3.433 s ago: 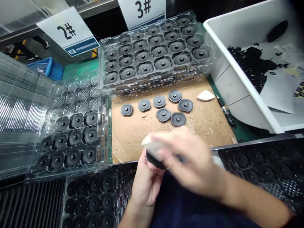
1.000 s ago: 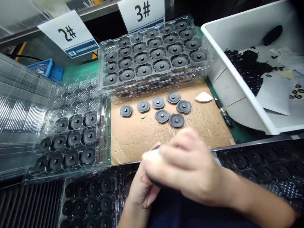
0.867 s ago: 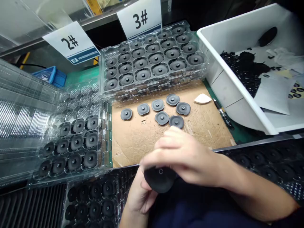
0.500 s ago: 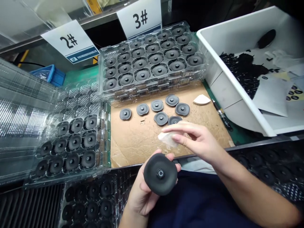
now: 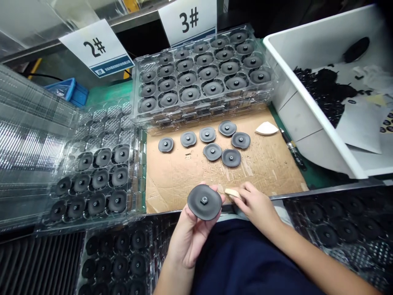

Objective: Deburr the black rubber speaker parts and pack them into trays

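My left hand point(image 5: 193, 235) holds up a dark grey, rounded-square rubber disc point(image 5: 199, 209) from beneath, its small central stud facing me. Just to the right of it, my right hand point(image 5: 258, 209) pinches a cream sponge wedge point(image 5: 232, 193) between thumb and fingers. A small gap shows between the wedge and the disc's face. Beyond both hands, several like discs point(image 5: 231, 158) lie stud-up on a cardboard sheet point(image 5: 172, 180). Another pale wedge point(image 5: 266, 128) rests near the sheet's right side.
Behind the cardboard stands a stack of clear plastic trays point(image 5: 202, 102) filled with discs. A partly filled tray point(image 5: 101, 123) is on the left. The white bin point(image 5: 316, 110) at right holds black scraps and papers. A pen point(image 5: 293, 149) lies beside it. Signs point(image 5: 96, 49) hang behind.
My right hand has moved down and nearer to me with the wedge, alongside the held disc. My left hand has raised and tilted the disc slightly. The view has shifted a little.
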`<state>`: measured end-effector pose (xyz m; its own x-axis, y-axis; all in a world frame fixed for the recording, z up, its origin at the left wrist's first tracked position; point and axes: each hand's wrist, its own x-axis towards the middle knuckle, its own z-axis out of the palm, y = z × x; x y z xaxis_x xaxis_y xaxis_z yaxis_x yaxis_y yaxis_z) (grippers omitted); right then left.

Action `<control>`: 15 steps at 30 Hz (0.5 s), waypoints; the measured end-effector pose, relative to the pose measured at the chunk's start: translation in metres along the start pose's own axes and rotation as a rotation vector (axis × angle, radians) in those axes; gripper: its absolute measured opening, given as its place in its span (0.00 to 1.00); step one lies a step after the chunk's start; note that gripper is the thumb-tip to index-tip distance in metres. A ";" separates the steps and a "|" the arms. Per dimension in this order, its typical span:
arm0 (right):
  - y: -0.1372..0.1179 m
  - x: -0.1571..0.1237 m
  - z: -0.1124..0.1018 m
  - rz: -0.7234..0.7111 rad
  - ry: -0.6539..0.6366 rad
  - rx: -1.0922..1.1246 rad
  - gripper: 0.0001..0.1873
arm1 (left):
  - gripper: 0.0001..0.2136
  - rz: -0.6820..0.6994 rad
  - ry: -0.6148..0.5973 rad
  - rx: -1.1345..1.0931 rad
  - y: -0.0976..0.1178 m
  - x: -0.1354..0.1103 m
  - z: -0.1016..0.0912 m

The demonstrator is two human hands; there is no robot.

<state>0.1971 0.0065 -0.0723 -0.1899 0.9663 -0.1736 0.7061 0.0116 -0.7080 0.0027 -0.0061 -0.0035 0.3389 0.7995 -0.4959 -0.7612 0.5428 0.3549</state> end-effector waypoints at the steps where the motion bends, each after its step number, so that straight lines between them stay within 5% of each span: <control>1: 0.000 0.003 -0.003 -0.002 0.012 0.000 0.13 | 0.21 0.004 0.010 -0.007 -0.001 0.001 0.000; 6: -0.035 0.019 -0.035 -0.047 0.051 0.133 0.13 | 0.20 0.018 0.051 -0.022 -0.006 0.002 0.004; 10: -0.092 0.017 -0.057 -0.335 0.143 0.379 0.11 | 0.21 0.064 0.112 0.076 -0.011 0.001 0.007; 15: -0.123 0.014 -0.060 -0.478 -0.197 0.294 0.09 | 0.23 0.099 0.226 0.197 -0.014 -0.002 0.006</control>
<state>0.1485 0.0342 0.0529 -0.5827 0.8056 0.1071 0.2984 0.3346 -0.8939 0.0159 -0.0139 -0.0024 0.1199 0.7853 -0.6074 -0.6552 0.5223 0.5459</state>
